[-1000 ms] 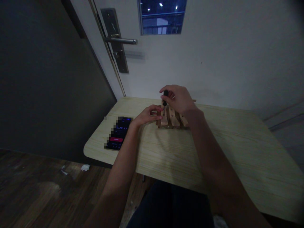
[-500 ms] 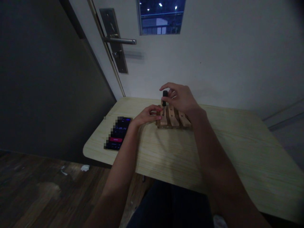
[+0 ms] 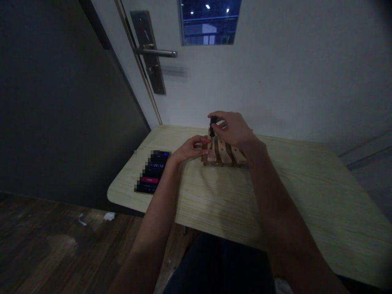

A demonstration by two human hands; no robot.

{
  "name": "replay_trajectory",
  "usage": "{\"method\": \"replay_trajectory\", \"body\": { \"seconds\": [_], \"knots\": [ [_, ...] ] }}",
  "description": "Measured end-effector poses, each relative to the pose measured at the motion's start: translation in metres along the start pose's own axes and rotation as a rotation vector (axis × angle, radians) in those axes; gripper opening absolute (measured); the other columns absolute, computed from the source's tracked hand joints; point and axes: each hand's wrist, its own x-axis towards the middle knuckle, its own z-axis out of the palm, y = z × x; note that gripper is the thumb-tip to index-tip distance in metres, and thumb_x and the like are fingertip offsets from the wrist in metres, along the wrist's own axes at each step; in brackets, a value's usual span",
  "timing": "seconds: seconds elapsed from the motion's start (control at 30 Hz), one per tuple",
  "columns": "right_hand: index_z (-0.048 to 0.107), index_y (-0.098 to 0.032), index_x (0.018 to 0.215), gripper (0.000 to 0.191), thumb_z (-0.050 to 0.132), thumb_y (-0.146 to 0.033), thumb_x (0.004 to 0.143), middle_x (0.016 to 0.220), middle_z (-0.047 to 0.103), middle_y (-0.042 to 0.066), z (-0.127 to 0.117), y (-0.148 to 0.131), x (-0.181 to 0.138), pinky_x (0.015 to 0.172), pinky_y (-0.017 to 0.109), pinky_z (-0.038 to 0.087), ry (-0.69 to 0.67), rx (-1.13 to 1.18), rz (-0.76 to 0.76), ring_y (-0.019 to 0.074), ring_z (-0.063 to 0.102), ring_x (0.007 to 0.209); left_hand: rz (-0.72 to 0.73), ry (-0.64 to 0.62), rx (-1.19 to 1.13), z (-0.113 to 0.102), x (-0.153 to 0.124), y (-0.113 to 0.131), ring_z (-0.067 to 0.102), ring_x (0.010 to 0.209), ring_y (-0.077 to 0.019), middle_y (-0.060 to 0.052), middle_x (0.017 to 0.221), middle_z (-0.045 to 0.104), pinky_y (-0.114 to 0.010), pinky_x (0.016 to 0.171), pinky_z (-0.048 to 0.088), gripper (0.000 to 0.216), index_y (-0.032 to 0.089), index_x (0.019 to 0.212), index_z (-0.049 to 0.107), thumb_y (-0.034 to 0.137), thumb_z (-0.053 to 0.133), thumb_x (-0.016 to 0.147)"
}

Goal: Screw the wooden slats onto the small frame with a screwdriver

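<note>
A small wooden assembly [image 3: 224, 156] lies on the table, made of several light slats with dark holes over a brown base. My left hand [image 3: 191, 149] holds its left edge, thumb near the front and fingers behind. In my right hand [image 3: 234, 127] is a screwdriver with a short black handle [image 3: 212, 127], pinched between thumb and fingers. It stands nearly upright over the leftmost slat [image 3: 212, 155], its thin shaft pointing down at that slat. Whether the tip sits in a screw is too small to tell. My right hand and wrist cover the assembly's far right part.
A phone [image 3: 153, 172] showing a running timer lies on the pale wooden table [image 3: 214, 200], left of my left forearm. Behind the table stands a white door with a metal handle [image 3: 159, 53] and a small window [image 3: 210, 24]. Scraps of white litter [image 3: 109, 216] lie on the floor.
My right hand's fingers have shifted around the screwdriver handle, the index finger now curled closer to its top. The left hand keeps its place on the wooden assembly.
</note>
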Motion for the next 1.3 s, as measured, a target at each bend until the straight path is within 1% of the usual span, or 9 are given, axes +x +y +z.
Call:
{"method": "replay_trajectory", "body": {
  "seconds": [0.1, 0.23, 0.4, 0.53, 0.77, 0.9, 1.07, 1.2, 1.3],
  "knots": [
    [0.067, -0.018, 0.118, 0.038, 0.063, -0.016, 0.081, 0.084, 0.071, 0.002, 0.0, -0.001, 0.0, 0.067, 0.028, 0.051, 0.013, 0.036, -0.028, 0.014, 0.065, 0.065, -0.001, 0.0, -0.008, 0.0, 0.0, 0.001, 0.059, 0.118, -0.0262, -0.013, 0.125, 0.063, -0.046, 0.108, 0.044, 0.056, 0.015, 0.106, 0.067, 0.047, 0.086, 0.065],
    [0.071, -0.021, 0.1, 0.021, 0.07, -0.02, 0.08, 0.073, 0.066, -0.001, 0.003, 0.003, 0.002, 0.069, 0.028, 0.05, 0.047, -0.008, -0.088, 0.0141, 0.062, 0.065, -0.006, -0.002, -0.018, 0.001, -0.001, 0.004, 0.059, 0.119, -0.027, -0.013, 0.124, 0.064, -0.048, 0.108, 0.044, 0.056, 0.016, 0.106, 0.067, 0.046, 0.087, 0.064],
    [0.071, -0.02, 0.109, 0.025, 0.063, -0.024, 0.086, 0.091, 0.073, 0.004, 0.007, 0.007, 0.003, 0.074, 0.032, 0.053, 0.035, 0.011, -0.063, 0.0166, 0.067, 0.073, -0.016, 0.007, -0.017, 0.001, -0.001, 0.002, 0.06, 0.117, -0.0248, -0.011, 0.121, 0.065, -0.046, 0.107, 0.045, 0.052, 0.016, 0.105, 0.067, 0.043, 0.086, 0.064],
    [0.07, -0.017, 0.115, 0.033, 0.056, -0.016, 0.085, 0.106, 0.074, 0.008, 0.005, 0.003, 0.001, 0.073, 0.03, 0.054, 0.0, 0.064, -0.031, 0.0156, 0.069, 0.074, -0.006, 0.015, -0.012, 0.001, 0.001, -0.001, 0.06, 0.116, -0.0242, -0.012, 0.122, 0.064, -0.045, 0.107, 0.046, 0.052, 0.016, 0.104, 0.067, 0.043, 0.087, 0.064],
    [0.07, -0.023, 0.111, 0.029, 0.071, -0.021, 0.081, 0.078, 0.068, -0.001, 0.002, -0.003, 0.001, 0.068, 0.029, 0.049, 0.045, -0.007, -0.025, 0.0142, 0.064, 0.065, -0.001, 0.006, 0.007, 0.001, 0.0, 0.002, 0.059, 0.119, -0.026, -0.013, 0.124, 0.063, -0.047, 0.107, 0.045, 0.052, 0.015, 0.105, 0.066, 0.044, 0.085, 0.066],
    [0.074, -0.023, 0.1, 0.016, 0.07, -0.025, 0.084, 0.083, 0.072, 0.001, 0.005, -0.002, 0.002, 0.074, 0.03, 0.048, 0.057, -0.098, -0.056, 0.0168, 0.066, 0.074, 0.0, 0.004, -0.001, 0.002, 0.0, 0.003, 0.06, 0.117, -0.0247, -0.012, 0.122, 0.064, -0.046, 0.107, 0.045, 0.052, 0.016, 0.104, 0.066, 0.044, 0.086, 0.065],
    [0.074, -0.018, 0.119, 0.033, 0.061, -0.028, 0.09, 0.098, 0.077, 0.009, 0.003, -0.003, 0.002, 0.082, 0.035, 0.052, 0.041, -0.129, -0.004, 0.0221, 0.071, 0.085, -0.014, 0.009, -0.011, 0.002, 0.0, 0.003, 0.059, 0.118, -0.026, -0.012, 0.123, 0.064, -0.046, 0.107, 0.045, 0.055, 0.015, 0.104, 0.065, 0.046, 0.086, 0.064],
    [0.072, -0.014, 0.123, 0.04, 0.058, -0.019, 0.086, 0.101, 0.077, 0.011, 0.0, -0.003, 0.0, 0.077, 0.035, 0.054, 0.01, -0.097, 0.013, 0.0201, 0.07, 0.075, -0.011, 0.011, -0.009, 0.002, -0.001, 0.004, 0.06, 0.116, -0.0259, -0.013, 0.123, 0.064, -0.045, 0.107, 0.045, 0.056, 0.014, 0.103, 0.067, 0.048, 0.087, 0.063],
    [0.072, -0.019, 0.117, 0.035, 0.06, -0.018, 0.084, 0.09, 0.075, 0.005, -0.001, -0.004, 0.0, 0.071, 0.032, 0.052, 0.009, -0.057, 0.002, 0.0166, 0.066, 0.067, -0.009, 0.017, -0.003, 0.002, -0.001, 0.005, 0.06, 0.115, -0.0247, -0.012, 0.122, 0.064, -0.044, 0.106, 0.046, 0.056, 0.015, 0.103, 0.068, 0.048, 0.087, 0.063]
  ]
}}
